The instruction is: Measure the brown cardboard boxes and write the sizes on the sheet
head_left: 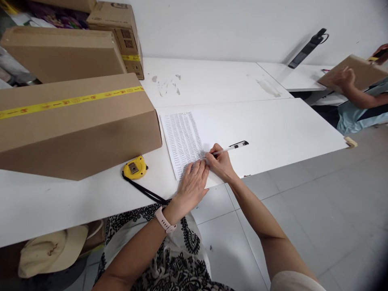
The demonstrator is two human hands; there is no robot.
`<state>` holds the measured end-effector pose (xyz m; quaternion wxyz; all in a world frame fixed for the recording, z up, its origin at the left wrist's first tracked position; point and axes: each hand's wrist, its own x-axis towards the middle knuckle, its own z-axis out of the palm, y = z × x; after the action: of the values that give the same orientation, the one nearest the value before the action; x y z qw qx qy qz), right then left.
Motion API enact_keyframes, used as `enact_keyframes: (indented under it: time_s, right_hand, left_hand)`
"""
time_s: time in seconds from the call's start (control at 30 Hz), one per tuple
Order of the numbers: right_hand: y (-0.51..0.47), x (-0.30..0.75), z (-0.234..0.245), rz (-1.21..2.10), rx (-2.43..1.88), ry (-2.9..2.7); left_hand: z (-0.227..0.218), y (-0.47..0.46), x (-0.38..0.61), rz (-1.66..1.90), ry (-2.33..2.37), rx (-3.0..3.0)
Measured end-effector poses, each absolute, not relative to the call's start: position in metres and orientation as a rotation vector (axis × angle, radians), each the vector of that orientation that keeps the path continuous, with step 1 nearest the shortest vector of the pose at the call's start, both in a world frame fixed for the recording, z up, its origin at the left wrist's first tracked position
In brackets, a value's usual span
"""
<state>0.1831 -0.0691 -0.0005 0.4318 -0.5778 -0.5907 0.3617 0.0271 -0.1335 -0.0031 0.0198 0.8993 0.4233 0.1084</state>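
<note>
A sheet of paper (178, 137) with columns of small writing lies on the white table in front of me. My left hand (194, 182) rests flat on its lower edge, fingers stretched out, with a pink watch band (164, 220) on the wrist. In my right hand (220, 163) is a pen (232, 148), pinched between thumb and fingers. Its tip end is at the paper's right side, partly hidden by the fingers. To the left of the paper sits a yellow tape measure (135, 167) with a black strap reaching toward my left wrist.
A large cardboard box (79, 137) with yellow tape stands on the left, more boxes (113, 30) behind it. A black bottle (307, 48) stands at the back right. At far right another person's hand (345, 76) is at a cardboard piece (363, 70). A cap (51, 250) lies under the table.
</note>
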Motion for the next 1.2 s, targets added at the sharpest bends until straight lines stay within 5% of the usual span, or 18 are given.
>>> enact_keyframes:
  time_s: [1.2]
  right_hand:
    - [-0.07,0.1808,0.0087,0.908,-1.472,-1.411]
  left_hand:
    - [-0.0025,-0.1334,0.028,0.359,1.291,2.729]
